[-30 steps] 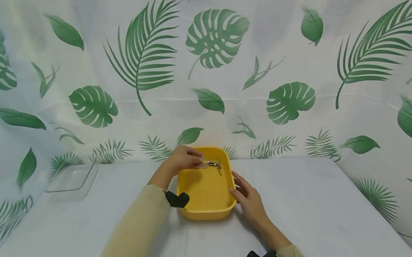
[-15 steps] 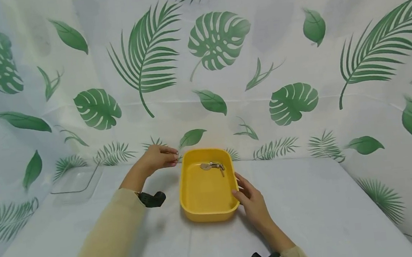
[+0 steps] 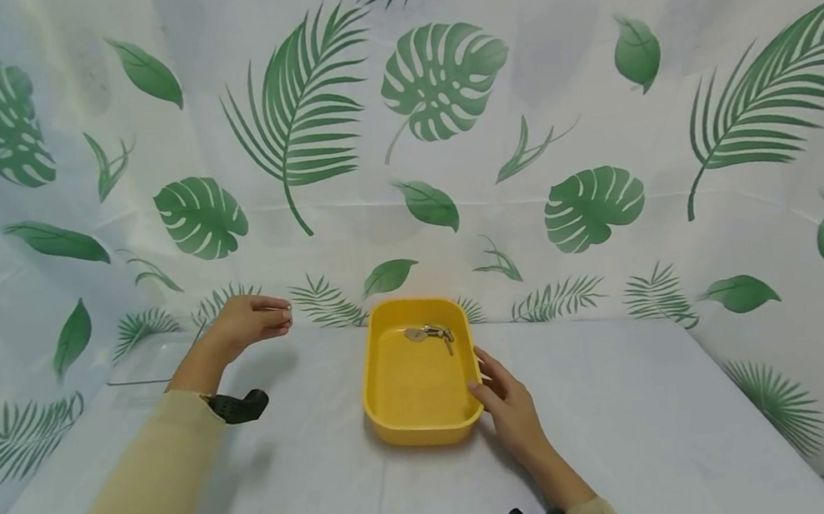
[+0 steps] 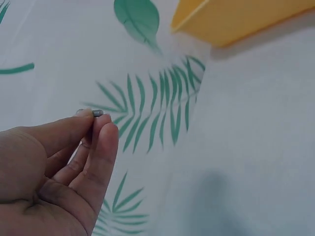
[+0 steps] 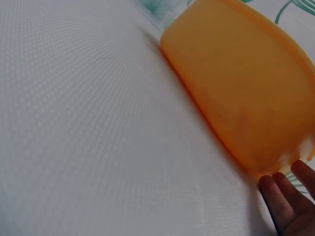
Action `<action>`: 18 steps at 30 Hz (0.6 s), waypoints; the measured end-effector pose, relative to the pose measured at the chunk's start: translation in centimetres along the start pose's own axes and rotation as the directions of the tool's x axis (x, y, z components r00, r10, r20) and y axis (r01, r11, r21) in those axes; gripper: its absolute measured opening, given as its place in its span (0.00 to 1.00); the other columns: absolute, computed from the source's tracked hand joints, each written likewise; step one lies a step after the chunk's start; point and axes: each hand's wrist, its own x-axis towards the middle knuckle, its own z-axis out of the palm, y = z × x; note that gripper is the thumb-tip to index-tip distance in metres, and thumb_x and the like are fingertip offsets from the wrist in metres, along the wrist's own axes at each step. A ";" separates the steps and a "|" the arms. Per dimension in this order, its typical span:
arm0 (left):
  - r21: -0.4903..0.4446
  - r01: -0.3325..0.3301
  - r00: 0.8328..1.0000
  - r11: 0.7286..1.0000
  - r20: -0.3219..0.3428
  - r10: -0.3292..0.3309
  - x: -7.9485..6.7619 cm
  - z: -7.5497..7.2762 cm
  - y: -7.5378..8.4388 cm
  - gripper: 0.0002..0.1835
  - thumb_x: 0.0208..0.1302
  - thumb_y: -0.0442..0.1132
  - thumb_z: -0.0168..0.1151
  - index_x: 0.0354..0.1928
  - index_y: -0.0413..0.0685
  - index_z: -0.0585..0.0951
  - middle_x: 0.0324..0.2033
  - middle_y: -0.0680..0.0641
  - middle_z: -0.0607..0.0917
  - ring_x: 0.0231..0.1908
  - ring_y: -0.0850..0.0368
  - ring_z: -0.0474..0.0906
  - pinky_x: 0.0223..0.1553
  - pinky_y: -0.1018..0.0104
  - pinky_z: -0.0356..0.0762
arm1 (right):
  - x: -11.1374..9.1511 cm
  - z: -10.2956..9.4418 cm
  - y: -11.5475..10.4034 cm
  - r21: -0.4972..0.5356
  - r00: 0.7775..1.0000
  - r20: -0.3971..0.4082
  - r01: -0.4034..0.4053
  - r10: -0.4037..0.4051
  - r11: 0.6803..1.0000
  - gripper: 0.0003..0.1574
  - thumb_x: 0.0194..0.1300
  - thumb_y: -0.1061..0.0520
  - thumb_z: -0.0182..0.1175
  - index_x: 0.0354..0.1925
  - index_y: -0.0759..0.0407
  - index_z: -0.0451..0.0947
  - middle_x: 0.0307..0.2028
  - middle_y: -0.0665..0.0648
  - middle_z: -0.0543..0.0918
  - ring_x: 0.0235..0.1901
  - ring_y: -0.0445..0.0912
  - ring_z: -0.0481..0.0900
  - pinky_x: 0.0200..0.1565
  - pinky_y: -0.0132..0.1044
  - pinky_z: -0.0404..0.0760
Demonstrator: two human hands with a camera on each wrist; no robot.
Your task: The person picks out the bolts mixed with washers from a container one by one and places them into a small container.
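My left hand (image 3: 249,320) is raised over the left part of the table, beyond the tray's left side. Thumb and fingertips pinch a small grey metal piece (image 4: 98,113) with a rounded end; most of it is hidden by the fingers. In the middle of the table stands a yellow plastic tray (image 3: 419,436). Several small shiny metal pieces (image 3: 431,334), one of them flat and rounded, lie near its far end. My right hand (image 3: 513,410) holds the tray's right side, thumb over the rim and fingers (image 5: 278,196) along the outer wall.
At the far left, partly behind the left forearm, sits a clear transparent box (image 3: 141,373). A white cloth covers the table (image 3: 612,437). A leaf-patterned curtain (image 3: 484,224) rises along the back and sides.
My left hand has moved left, out from over the yellow tray, with the small metal piece between its fingertips. My right hand stays on the tray's side.
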 end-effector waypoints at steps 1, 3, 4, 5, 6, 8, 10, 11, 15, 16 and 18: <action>0.002 0.001 1.000 1.000 -0.009 -0.001 -0.1 -0.4 -0.2 0.27 0.73 0.35 0.59 0.68 0.26 0.69 0.42 0.48 0.86 0.36 0.68 0.84 0.47 0.73 0.85 | 0.0 0.0 0.0 -0.001 1.000 -0.001 -0.003 0.003 1.000 0.34 0.76 0.50 0.56 0.76 0.43 0.62 0.69 0.61 0.74 0.63 0.56 0.79 0.56 0.42 0.85; 0.008 0.008 1.000 1.000 -0.027 -0.008 -0.2 -1.3 -0.5 0.27 0.73 0.35 0.59 0.68 0.27 0.69 0.42 0.49 0.85 0.37 0.68 0.84 0.46 0.74 0.85 | 0.1 0.0 -0.1 -0.005 1.000 0.000 -0.002 0.002 1.000 0.34 0.76 0.50 0.56 0.76 0.43 0.62 0.70 0.61 0.74 0.63 0.56 0.79 0.57 0.42 0.85; 0.012 0.008 0.999 1.000 -0.034 -0.008 -0.3 -1.7 -0.6 0.27 0.73 0.35 0.59 0.68 0.27 0.68 0.43 0.48 0.85 0.37 0.68 0.84 0.46 0.75 0.85 | 0.1 0.0 0.0 -0.010 1.000 0.002 -0.001 0.001 1.000 0.34 0.76 0.50 0.55 0.76 0.44 0.62 0.70 0.62 0.73 0.64 0.56 0.78 0.57 0.42 0.85; 0.012 0.006 0.999 1.000 -0.039 -0.006 -0.4 -2.2 -0.8 0.27 0.73 0.35 0.59 0.69 0.27 0.68 0.44 0.48 0.85 0.37 0.69 0.84 0.45 0.75 0.85 | 0.1 0.0 0.0 -0.012 1.000 0.004 0.001 -0.001 1.000 0.34 0.76 0.50 0.55 0.76 0.45 0.62 0.70 0.62 0.73 0.64 0.57 0.78 0.57 0.42 0.85; 0.013 0.003 0.999 1.000 -0.047 -0.003 -0.5 -2.6 -0.9 0.27 0.73 0.35 0.59 0.69 0.26 0.68 0.44 0.48 0.85 0.37 0.69 0.84 0.46 0.75 0.85 | 0.1 0.0 0.0 -0.011 1.000 0.006 0.003 -0.003 1.000 0.34 0.76 0.50 0.55 0.76 0.45 0.62 0.70 0.62 0.73 0.64 0.57 0.78 0.57 0.43 0.85; 0.022 -0.011 0.998 1.000 -0.057 0.012 -0.7 -3.4 -1.2 0.27 0.74 0.35 0.58 0.69 0.26 0.67 0.46 0.47 0.84 0.37 0.70 0.84 0.46 0.75 0.85 | 0.1 0.0 0.0 -0.007 1.000 0.009 0.007 -0.007 1.000 0.34 0.76 0.50 0.56 0.76 0.45 0.62 0.70 0.62 0.73 0.64 0.57 0.78 0.57 0.43 0.85; 0.035 -0.023 0.997 0.999 -0.068 0.026 -0.8 -4.1 -1.5 0.27 0.74 0.35 0.57 0.69 0.26 0.67 0.46 0.48 0.83 0.37 0.72 0.84 0.47 0.75 0.85 | 0.1 -0.1 0.0 -0.003 1.000 0.011 0.011 -0.011 1.000 0.34 0.76 0.51 0.56 0.76 0.46 0.62 0.70 0.63 0.72 0.65 0.57 0.77 0.57 0.43 0.85; 0.040 -0.025 0.997 0.999 -0.076 0.027 -0.9 -4.4 -1.6 0.27 0.74 0.35 0.57 0.69 0.26 0.67 0.46 0.47 0.84 0.36 0.72 0.84 0.46 0.75 0.85 | 0.2 -0.1 0.0 0.000 1.000 0.010 0.010 -0.010 1.000 0.34 0.76 0.51 0.56 0.76 0.46 0.62 0.70 0.62 0.73 0.65 0.57 0.77 0.57 0.44 0.85; 0.071 -0.011 0.995 0.997 -0.102 0.018 -1.1 -5.6 -1.9 0.28 0.74 0.36 0.57 0.69 0.26 0.67 0.47 0.47 0.82 0.35 0.73 0.84 0.46 0.75 0.85 | 0.2 0.0 0.1 -0.007 1.000 0.007 0.004 -0.004 1.000 0.34 0.76 0.51 0.55 0.76 0.45 0.62 0.70 0.62 0.73 0.65 0.58 0.77 0.57 0.43 0.85; 0.075 -0.003 0.994 0.997 -0.108 0.011 -1.2 -5.9 -2.0 0.27 0.74 0.36 0.58 0.69 0.27 0.67 0.47 0.47 0.82 0.35 0.73 0.84 0.46 0.75 0.85 | 0.2 0.0 0.2 -0.011 1.000 0.005 0.001 -0.001 1.000 0.34 0.76 0.52 0.55 0.76 0.44 0.62 0.70 0.62 0.73 0.65 0.57 0.77 0.57 0.43 0.85; 0.090 0.002 0.993 0.996 -0.116 0.009 -1.4 -6.5 -2.1 0.28 0.74 0.36 0.58 0.69 0.26 0.67 0.46 0.49 0.82 0.35 0.73 0.83 0.45 0.76 0.85 | 0.3 0.1 0.3 -0.019 1.000 0.002 -0.002 0.002 1.000 0.34 0.76 0.52 0.55 0.76 0.44 0.62 0.70 0.62 0.73 0.64 0.57 0.78 0.57 0.42 0.85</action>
